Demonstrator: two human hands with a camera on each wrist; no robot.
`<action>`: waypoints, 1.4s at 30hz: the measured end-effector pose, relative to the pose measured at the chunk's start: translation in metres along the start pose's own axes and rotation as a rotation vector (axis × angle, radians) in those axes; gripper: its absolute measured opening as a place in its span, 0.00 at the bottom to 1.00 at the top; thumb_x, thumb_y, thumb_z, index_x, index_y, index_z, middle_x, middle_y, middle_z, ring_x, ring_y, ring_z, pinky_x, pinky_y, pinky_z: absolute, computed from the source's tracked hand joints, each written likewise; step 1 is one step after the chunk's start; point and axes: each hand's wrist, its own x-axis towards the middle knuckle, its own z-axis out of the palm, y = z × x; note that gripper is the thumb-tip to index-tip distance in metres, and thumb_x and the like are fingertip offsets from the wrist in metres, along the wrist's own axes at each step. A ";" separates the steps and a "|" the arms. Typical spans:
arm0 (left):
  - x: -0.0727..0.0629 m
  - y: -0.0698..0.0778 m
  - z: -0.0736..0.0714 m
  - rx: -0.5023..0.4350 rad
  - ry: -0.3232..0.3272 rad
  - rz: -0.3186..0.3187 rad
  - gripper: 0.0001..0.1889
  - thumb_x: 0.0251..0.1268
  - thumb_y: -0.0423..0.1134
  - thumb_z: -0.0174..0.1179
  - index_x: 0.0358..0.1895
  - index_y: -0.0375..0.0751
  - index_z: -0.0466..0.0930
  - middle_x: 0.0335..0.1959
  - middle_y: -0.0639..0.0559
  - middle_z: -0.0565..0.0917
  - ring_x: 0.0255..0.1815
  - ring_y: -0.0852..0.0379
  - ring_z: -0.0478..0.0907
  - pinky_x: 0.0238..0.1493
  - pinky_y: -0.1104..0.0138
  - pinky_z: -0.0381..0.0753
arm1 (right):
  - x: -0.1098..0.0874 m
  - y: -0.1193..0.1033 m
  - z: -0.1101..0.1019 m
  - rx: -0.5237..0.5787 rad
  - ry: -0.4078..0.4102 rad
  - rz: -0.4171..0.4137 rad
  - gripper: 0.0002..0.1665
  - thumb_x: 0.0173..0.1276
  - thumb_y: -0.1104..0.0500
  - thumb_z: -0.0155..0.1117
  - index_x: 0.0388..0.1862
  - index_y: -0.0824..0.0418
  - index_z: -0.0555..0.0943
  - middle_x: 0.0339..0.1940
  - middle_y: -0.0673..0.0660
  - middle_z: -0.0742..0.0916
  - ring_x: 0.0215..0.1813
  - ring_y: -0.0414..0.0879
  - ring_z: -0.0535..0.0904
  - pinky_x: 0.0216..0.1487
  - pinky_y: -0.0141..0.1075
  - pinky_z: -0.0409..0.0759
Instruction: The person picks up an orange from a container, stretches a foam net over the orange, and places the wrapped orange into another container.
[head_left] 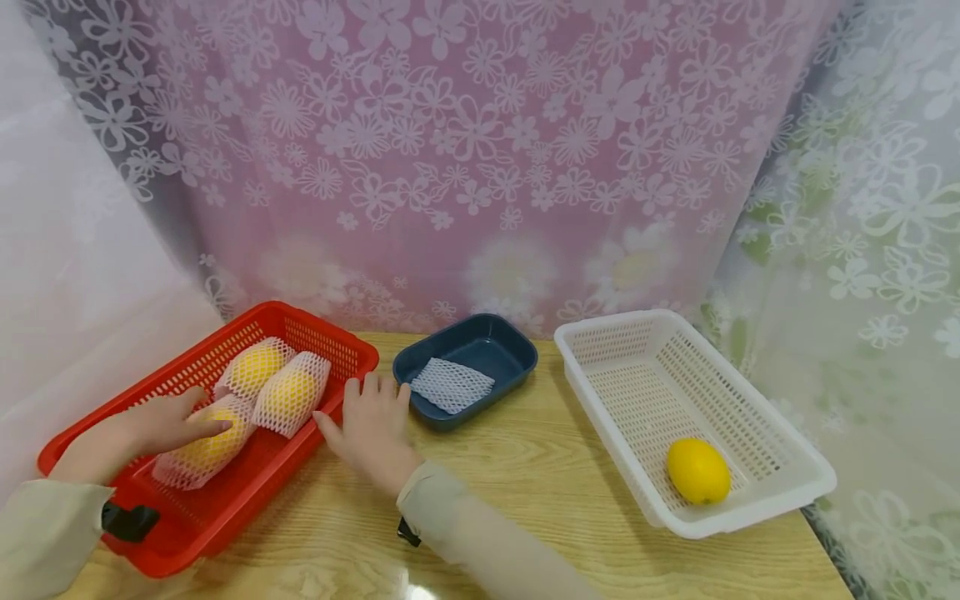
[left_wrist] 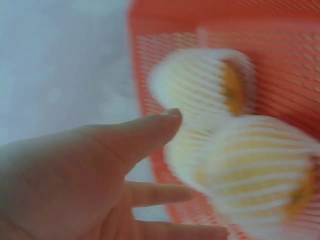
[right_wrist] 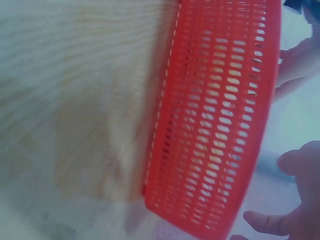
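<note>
Three yellow fruits [head_left: 292, 393] in white foam nets lie in a red slotted basket [head_left: 243, 507] at the left. My left hand [head_left: 168, 423] reaches over the basket's left side, thumb and fingers spread above the nearest netted fruit [head_left: 212, 444]. In the left wrist view its thumb [left_wrist: 150, 132] overlaps the netted fruits, and nothing is gripped. My right hand [head_left: 375, 433] is by the basket's right rim, fingers extended and holding nothing. The right wrist view shows the basket's slotted side wall [right_wrist: 210, 120] close by, with fingers [right_wrist: 267, 222] beside it.
A dark blue tray [head_left: 491, 342] with a loose white foam net [head_left: 452, 385] stands at the back middle. At the right is a white slotted basket [head_left: 600, 421] holding one bare yellow fruit [head_left: 698, 472]. Flowered curtains [head_left: 480, 167] hang behind the wooden table [head_left: 517, 483].
</note>
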 end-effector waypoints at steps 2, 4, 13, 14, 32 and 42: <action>-0.006 0.012 -0.006 0.001 0.018 0.028 0.42 0.69 0.59 0.56 0.63 0.18 0.62 0.56 0.20 0.73 0.53 0.25 0.73 0.47 0.37 0.75 | 0.001 0.007 -0.005 0.007 0.007 -0.002 0.35 0.71 0.27 0.41 0.53 0.51 0.76 0.55 0.54 0.79 0.54 0.51 0.70 0.53 0.49 0.67; -0.011 0.027 -0.011 0.009 0.038 0.054 0.41 0.70 0.58 0.56 0.64 0.19 0.63 0.57 0.21 0.73 0.55 0.25 0.72 0.49 0.37 0.74 | 0.002 0.014 -0.009 0.014 0.012 -0.014 0.31 0.72 0.30 0.45 0.53 0.51 0.76 0.54 0.54 0.80 0.53 0.51 0.71 0.54 0.50 0.68; -0.026 0.110 -0.010 0.129 0.095 0.086 0.36 0.69 0.59 0.56 0.66 0.30 0.67 0.57 0.22 0.74 0.56 0.24 0.72 0.42 0.38 0.77 | -0.002 0.051 -0.044 0.096 0.035 -0.130 0.20 0.72 0.41 0.55 0.48 0.54 0.81 0.44 0.54 0.85 0.46 0.52 0.78 0.53 0.50 0.74; -0.027 0.120 -0.008 0.142 0.100 0.085 0.36 0.69 0.60 0.56 0.66 0.31 0.67 0.56 0.23 0.75 0.54 0.25 0.74 0.38 0.40 0.78 | -0.003 0.056 -0.048 0.099 0.046 -0.144 0.19 0.72 0.42 0.56 0.46 0.54 0.82 0.42 0.54 0.86 0.45 0.52 0.79 0.52 0.50 0.75; 0.008 0.271 0.033 0.427 0.527 0.334 0.30 0.64 0.65 0.58 0.52 0.42 0.80 0.36 0.45 0.83 0.36 0.45 0.80 0.36 0.53 0.81 | -0.048 0.184 -0.099 0.230 0.064 -0.145 0.12 0.70 0.49 0.63 0.32 0.55 0.77 0.20 0.48 0.76 0.18 0.40 0.67 0.18 0.34 0.67; 0.064 0.355 0.072 0.436 0.665 0.363 0.32 0.68 0.71 0.45 0.42 0.46 0.82 0.34 0.48 0.83 0.37 0.47 0.79 0.42 0.54 0.77 | -0.088 0.272 -0.093 0.339 -0.148 0.094 0.15 0.71 0.49 0.62 0.40 0.61 0.78 0.21 0.50 0.77 0.19 0.43 0.68 0.19 0.37 0.67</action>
